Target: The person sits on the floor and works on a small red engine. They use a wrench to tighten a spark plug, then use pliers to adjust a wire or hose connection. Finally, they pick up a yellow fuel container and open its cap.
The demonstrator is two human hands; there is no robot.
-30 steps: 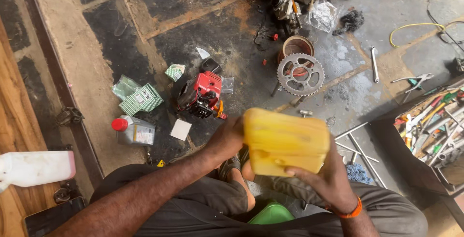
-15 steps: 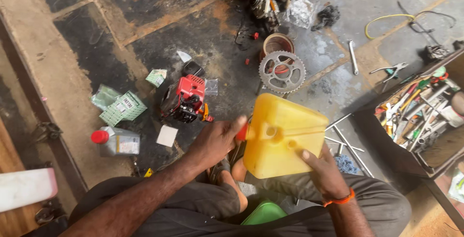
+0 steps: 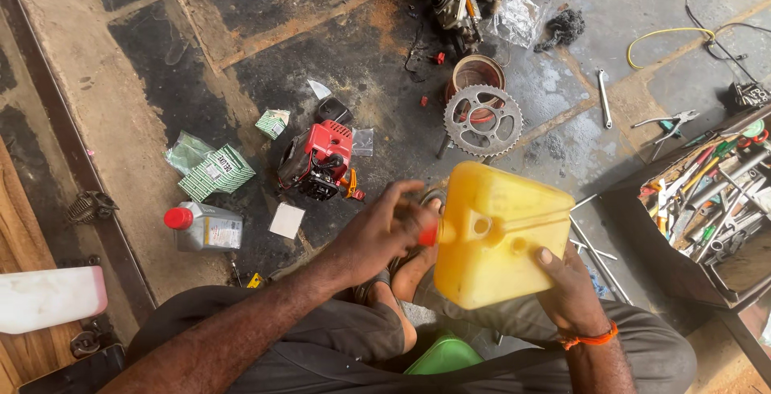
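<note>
A yellow plastic jerrycan [image 3: 498, 233] is held tipped on its side above my lap. My right hand [image 3: 572, 291], with an orange band at the wrist, grips its lower right corner. My left hand [image 3: 384, 229] is closed around the red cap [image 3: 429, 235] at the can's left end. Beyond my left hand, a small red and black engine [image 3: 320, 161] sits on the oily concrete floor.
A grey oil bottle [image 3: 205, 227] with a red cap and green-white cartons [image 3: 215, 171] lie at left. A toothed sprocket [image 3: 482, 121] and rusty drum [image 3: 475, 74] sit ahead. An open toolbox [image 3: 707, 201] of tools stands right. A white container [image 3: 50, 298] lies far left.
The jerrycan has tilted onto its side with its cap toward my left hand, which has closed onto the red cap. My right hand has shifted under the can's lower corner.
</note>
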